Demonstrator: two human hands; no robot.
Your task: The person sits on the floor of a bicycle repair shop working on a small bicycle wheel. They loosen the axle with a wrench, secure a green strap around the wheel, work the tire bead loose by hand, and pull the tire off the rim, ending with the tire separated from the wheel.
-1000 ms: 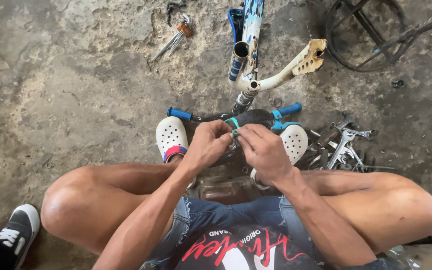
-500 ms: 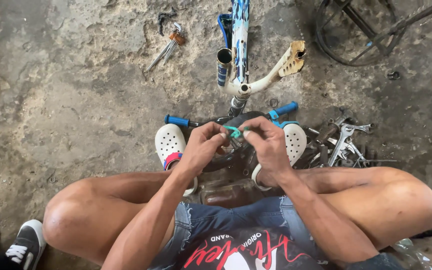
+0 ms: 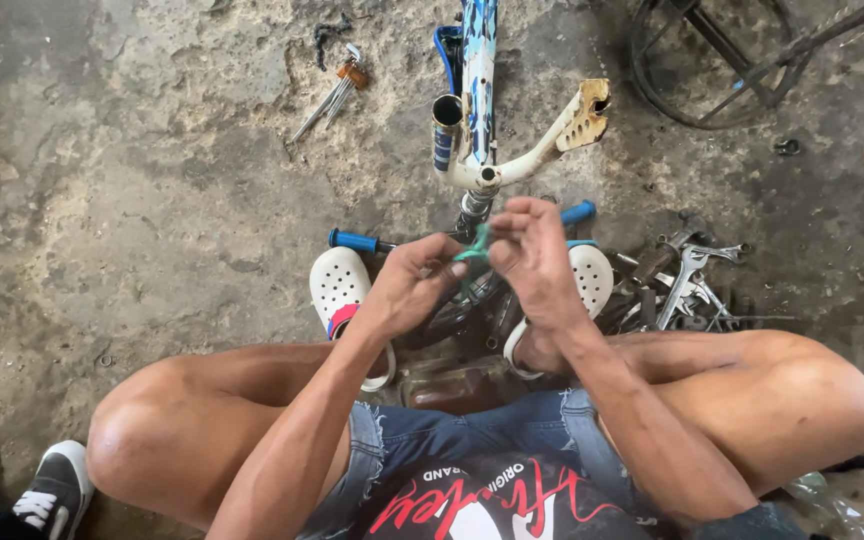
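Note:
I squat on a concrete floor with a small bicycle frame [image 3: 476, 120] in front of me, its blue-gripped handlebar [image 3: 354, 241] lying across my white clogs [image 3: 337, 288]. My left hand [image 3: 407, 285] and my right hand [image 3: 532, 255] are raised together just above the handlebar, both pinching a small teal piece [image 3: 472, 247] between their fingertips. What that piece is I cannot tell. A dark wheel rim [image 3: 457, 310] shows below my hands.
A heap of spanners and wrenches [image 3: 687, 285] lies right of my right foot. A hex key set [image 3: 337, 90] lies at the upper left of the frame. A bicycle wheel [image 3: 722, 60] sits top right. Someone's black-and-white sneakers [image 3: 47, 490] stand bottom left.
Both hands have lifted slightly from the handlebar and drawn the teal piece up between them. The view has shifted a little downward.

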